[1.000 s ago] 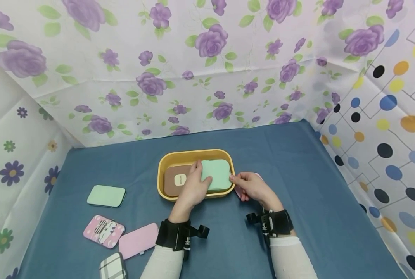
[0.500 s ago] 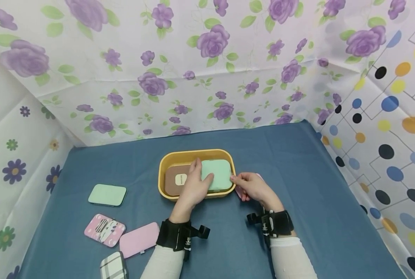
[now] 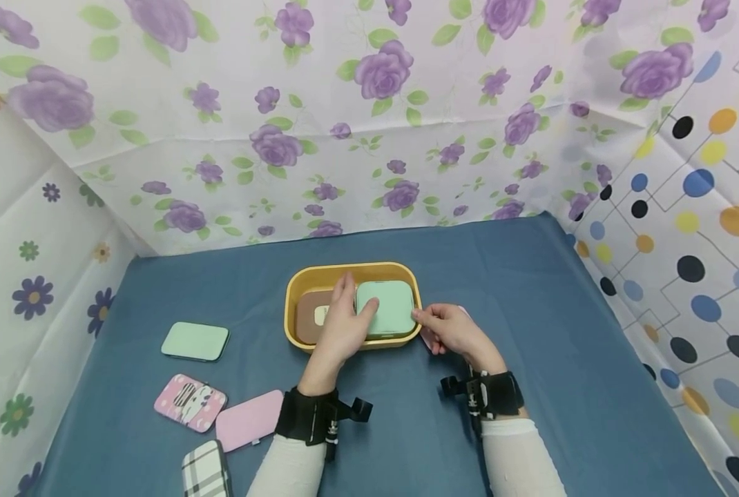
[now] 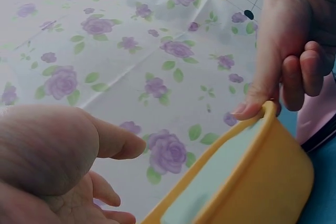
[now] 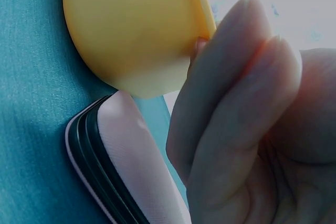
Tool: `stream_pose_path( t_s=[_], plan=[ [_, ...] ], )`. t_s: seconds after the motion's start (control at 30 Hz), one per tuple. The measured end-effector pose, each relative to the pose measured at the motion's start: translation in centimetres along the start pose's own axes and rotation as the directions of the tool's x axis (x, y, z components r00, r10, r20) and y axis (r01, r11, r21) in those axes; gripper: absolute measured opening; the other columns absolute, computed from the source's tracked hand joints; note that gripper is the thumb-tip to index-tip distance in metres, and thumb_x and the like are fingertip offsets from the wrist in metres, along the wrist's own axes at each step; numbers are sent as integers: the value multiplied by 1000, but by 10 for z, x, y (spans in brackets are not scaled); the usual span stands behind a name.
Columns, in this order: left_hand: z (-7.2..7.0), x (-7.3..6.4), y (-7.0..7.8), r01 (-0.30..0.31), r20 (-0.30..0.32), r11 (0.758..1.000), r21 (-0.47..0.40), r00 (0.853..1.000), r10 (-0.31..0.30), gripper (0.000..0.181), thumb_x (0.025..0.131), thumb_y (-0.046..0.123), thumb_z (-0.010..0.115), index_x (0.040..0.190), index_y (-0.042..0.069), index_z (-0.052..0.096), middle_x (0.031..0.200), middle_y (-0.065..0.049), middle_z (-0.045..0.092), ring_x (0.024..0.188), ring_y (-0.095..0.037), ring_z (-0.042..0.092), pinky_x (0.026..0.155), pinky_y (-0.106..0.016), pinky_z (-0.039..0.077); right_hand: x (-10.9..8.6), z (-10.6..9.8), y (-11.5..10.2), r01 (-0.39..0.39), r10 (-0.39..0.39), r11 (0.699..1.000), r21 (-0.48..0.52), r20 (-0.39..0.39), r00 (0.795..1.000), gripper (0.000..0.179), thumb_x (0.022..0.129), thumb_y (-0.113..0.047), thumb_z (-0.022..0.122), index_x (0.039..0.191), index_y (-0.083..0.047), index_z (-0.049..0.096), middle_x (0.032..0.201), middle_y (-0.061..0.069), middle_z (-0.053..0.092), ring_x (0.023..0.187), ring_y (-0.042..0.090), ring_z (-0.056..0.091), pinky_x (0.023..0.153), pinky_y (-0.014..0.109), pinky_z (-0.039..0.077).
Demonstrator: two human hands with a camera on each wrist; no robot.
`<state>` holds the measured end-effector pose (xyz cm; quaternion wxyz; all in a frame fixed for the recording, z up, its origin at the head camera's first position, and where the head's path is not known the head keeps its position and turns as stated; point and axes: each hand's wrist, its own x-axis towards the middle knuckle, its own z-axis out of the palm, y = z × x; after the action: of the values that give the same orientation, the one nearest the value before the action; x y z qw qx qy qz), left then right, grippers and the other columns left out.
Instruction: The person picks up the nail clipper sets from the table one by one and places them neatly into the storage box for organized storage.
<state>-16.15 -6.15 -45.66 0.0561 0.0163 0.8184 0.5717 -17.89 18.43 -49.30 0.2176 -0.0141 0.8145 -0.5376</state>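
Observation:
A yellow oblong basket point(image 3: 291, 331) stands on the blue cloth. Inside it are a brown box point(image 3: 308, 304) with a pale label on the left and a mint-green case point(image 3: 391, 308) on the right. My left hand point(image 3: 341, 321) is over the middle of the basket, its fingers extended and the thumb overlapping the mint case; the left wrist view shows nothing between thumb and fingers. With thumb and forefinger, my right hand point(image 3: 455, 331) pinches the basket's right rim. A pink case point(image 5: 139, 166) with a dark zip-like edge lies beside the basket, mostly hidden under that hand.
To the left lie a pale green case point(image 3: 195, 341), a pink case with a cartoon print point(image 3: 190, 403), a plain pink case point(image 3: 248, 420) and a plaid case point(image 3: 205, 469). Patterned sheets point(image 3: 369, 138) enclose the back and sides.
The left hand has shifted slightly up and away within the basket, and its thumb sits higher on the mint case. The right hand keeps its pinch on the rim. The head view has shifted slightly.

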Motion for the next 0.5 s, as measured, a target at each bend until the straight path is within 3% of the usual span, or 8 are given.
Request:
stream_pose_path(
  t_s=[0.27, 0.5],
  plan=[
    [-15, -2, 14, 8, -28, 1000, 25, 1000, -8, 80, 111, 31, 58, 173, 13, 11, 179, -14, 6, 161, -36, 19, 126, -58, 26, -1, 0, -2, -4, 4, 1000, 2, -5, 1000, 56, 105, -55, 65, 91, 0, 66, 64, 7, 59, 54, 18, 59, 55, 36, 53],
    [-32, -10, 17, -24, -50, 994, 109, 998, 30, 82, 110, 33, 59, 173, 12, 12, 177, -16, 14, 159, -40, 23, 124, -62, 27, -2, 1, -2, 0, 0, 1000, 4, 0, 1000, 56, 105, -55, 65, 92, 0, 66, 65, 7, 59, 55, 18, 58, 56, 35, 52]
  ],
)
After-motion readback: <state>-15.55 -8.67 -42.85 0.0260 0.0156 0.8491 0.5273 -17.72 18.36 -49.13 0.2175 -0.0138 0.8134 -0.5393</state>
